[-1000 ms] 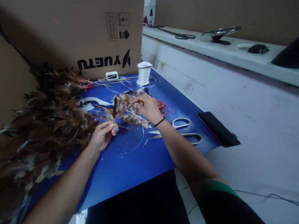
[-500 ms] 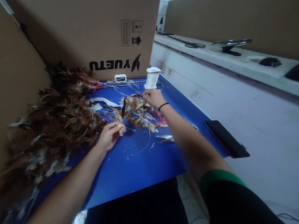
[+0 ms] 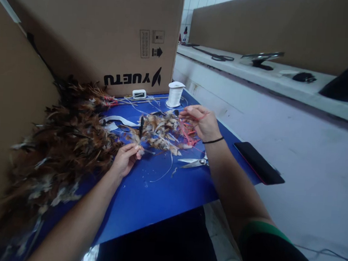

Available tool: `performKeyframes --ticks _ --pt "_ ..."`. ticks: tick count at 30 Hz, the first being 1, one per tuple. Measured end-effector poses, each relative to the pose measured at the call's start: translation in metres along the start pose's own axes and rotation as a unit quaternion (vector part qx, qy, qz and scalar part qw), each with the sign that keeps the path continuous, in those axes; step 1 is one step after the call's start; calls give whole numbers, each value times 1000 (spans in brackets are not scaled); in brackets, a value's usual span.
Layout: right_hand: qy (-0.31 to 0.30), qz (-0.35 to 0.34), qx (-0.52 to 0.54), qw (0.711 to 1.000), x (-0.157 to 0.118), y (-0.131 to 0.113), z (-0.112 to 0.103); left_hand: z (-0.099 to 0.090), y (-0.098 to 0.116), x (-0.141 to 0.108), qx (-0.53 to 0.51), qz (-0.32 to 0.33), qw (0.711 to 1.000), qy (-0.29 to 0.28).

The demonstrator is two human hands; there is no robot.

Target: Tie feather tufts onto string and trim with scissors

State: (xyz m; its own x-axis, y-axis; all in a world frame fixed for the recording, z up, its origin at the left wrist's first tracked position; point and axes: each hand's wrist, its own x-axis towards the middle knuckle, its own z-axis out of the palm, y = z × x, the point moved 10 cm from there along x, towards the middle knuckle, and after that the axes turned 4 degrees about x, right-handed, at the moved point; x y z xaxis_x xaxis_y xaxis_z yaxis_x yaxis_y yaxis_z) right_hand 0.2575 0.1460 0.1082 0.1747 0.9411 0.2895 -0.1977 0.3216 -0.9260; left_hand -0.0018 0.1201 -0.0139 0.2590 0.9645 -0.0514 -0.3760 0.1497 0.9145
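My left hand (image 3: 127,158) pinches a small bunch of feathers (image 3: 136,137), pale at the base with a dark tip among them. Raised above the right of the table, my right hand (image 3: 203,122) is closed on a thin red string (image 3: 203,116), which lies across its fingers. Below that hand is a tangle of red string (image 3: 188,136). Between my hands lies a loose heap of brown and cream feathers (image 3: 162,129). Open scissors (image 3: 194,162) rest near my right forearm, their handles partly hidden by it.
A large feather pile (image 3: 79,139) covers the left side of the blue table (image 3: 156,201). Toward the back stand a white spool (image 3: 174,95) and a small white device (image 3: 139,94). Cardboard (image 3: 94,27) walls the back and left. A black phone (image 3: 258,163) lies at the right edge.
My right hand has moved right and toward me from beside the spool, with red string now showing in it. The scissors are more exposed. My left hand keeps its pinch almost in place.
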Motion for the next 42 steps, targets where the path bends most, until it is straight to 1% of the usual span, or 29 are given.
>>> performKeyframes --ticks 5,8,13,17,20,27,31,34,38,40,42 --pt "-31 20 43 998 -13 18 2 -1 1 0 -8 -1 1000 8" --pt "-47 31 50 997 -17 23 3 0 1 0 -12 0 1000 2" --pt "-48 25 30 998 -18 22 -2 -2 -1 0 -11 -4 1000 5" --pt "-36 1 14 999 -18 12 -8 -2 0 0 -5 -5 1000 12" --pt "-11 -32 -3 999 -17 -2 -19 -1 0 0 -4 -6 1000 13" --pt "42 -103 -101 989 -2 -37 -53 -1 -1 0 -13 -2 1000 9" --pt "75 -135 -162 975 9 -57 -73 -1 -1 1 -10 -2 1000 4" --pt "96 -169 -205 959 13 -80 -84 -1 -2 1 -9 0 1000 0" --pt "96 -235 -230 940 16 -120 -85 -2 -3 2 -12 1 1000 -6" --pt "85 -285 -218 930 12 -140 -81 -2 -3 2 -12 1 1000 -6" --pt "68 -316 -213 922 5 -151 -73 -2 -3 2 -11 1 1000 -5"
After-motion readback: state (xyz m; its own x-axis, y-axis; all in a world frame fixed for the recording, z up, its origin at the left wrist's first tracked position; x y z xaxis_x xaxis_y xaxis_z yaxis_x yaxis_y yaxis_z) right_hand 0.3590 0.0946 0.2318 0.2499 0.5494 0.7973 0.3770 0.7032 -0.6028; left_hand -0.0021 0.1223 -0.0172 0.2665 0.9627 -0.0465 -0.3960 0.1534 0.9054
